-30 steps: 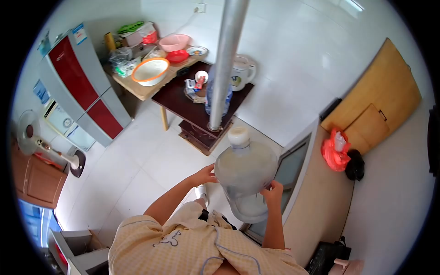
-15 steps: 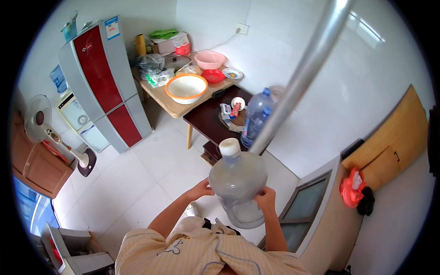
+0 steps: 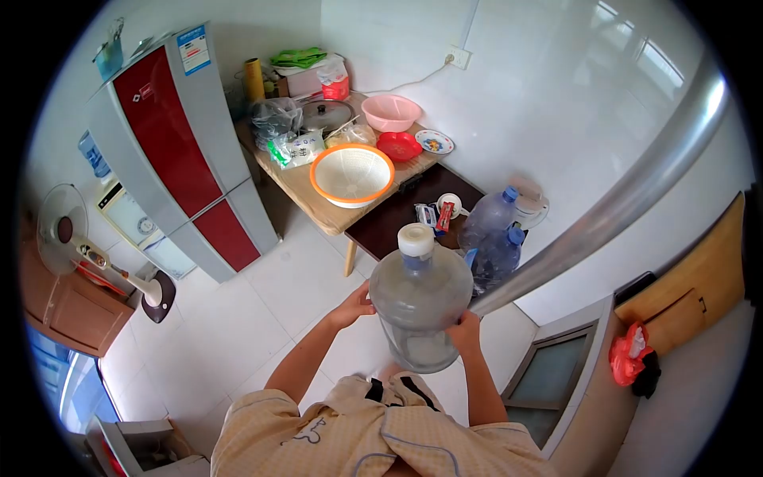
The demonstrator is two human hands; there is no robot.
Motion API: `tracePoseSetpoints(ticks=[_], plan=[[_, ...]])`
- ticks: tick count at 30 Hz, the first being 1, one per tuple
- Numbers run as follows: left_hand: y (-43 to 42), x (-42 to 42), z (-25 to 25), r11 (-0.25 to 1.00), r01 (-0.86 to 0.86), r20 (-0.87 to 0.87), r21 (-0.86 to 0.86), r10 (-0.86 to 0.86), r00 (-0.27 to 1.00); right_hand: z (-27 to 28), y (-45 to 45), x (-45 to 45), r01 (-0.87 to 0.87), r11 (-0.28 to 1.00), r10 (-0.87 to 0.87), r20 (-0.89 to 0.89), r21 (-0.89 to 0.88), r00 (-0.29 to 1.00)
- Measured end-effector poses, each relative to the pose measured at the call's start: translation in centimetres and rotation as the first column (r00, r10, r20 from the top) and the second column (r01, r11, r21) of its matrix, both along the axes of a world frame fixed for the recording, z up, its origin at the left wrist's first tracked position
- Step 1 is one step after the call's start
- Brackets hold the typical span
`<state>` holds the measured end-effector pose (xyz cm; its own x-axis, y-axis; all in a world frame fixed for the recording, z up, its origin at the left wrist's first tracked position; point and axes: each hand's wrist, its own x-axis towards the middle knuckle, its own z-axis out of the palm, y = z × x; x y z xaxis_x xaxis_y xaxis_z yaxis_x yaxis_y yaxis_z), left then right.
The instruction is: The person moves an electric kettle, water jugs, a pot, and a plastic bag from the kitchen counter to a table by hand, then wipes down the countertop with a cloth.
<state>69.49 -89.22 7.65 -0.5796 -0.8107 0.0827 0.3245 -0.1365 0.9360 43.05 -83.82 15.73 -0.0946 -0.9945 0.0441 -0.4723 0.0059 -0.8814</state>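
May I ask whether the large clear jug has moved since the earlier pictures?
Yes, leftward in view against the metal pipe: the jug was first below and right of its lower end, now appears left of it.

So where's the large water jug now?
The large water jug is just below and right of centre in the head view, between the hands, left of the metal pipe.

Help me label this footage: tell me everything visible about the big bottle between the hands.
The large bottle looks like clear, greyish plastic, with rounded shoulders, a short neck and a whitish cap. The left hand and right hand grip opposite sides, holding it roughly upright above the tiled floor, cap on top. Whether it holds water is unclear.
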Motion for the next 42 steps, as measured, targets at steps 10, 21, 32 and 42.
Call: tracePoseSetpoints(ticks=[10,21,32,42], plan=[[-11.4,1.4,-1.8,0.995,-0.091,0.211,-0.05,0.099,0.972,-3.4,-12.7,-0.3,-0.119,0.992,0.12,-0.032,0.048,0.992],[-23.5,-0.6,-1.7,0.921,-0.305,0.103,-0.242,0.337,0.936,-9.2,-23.4,0.2,-0.067,0.997,0.066,0.046,0.037,0.997],[-30.4,0.6,-3.8,0.986,-0.126,0.153,0.11,0.109,0.982,-12.9,-27.2,2.9,0.078,0.991,-0.099,0.198,0.112,0.975],[-31.5,1.1,-3.5,0.988,-0.108,0.192,0.107,0.086,0.978,-13.9,-28.7,2.7,-0.018,0.994,0.014,0.038,0.108,0.999]])
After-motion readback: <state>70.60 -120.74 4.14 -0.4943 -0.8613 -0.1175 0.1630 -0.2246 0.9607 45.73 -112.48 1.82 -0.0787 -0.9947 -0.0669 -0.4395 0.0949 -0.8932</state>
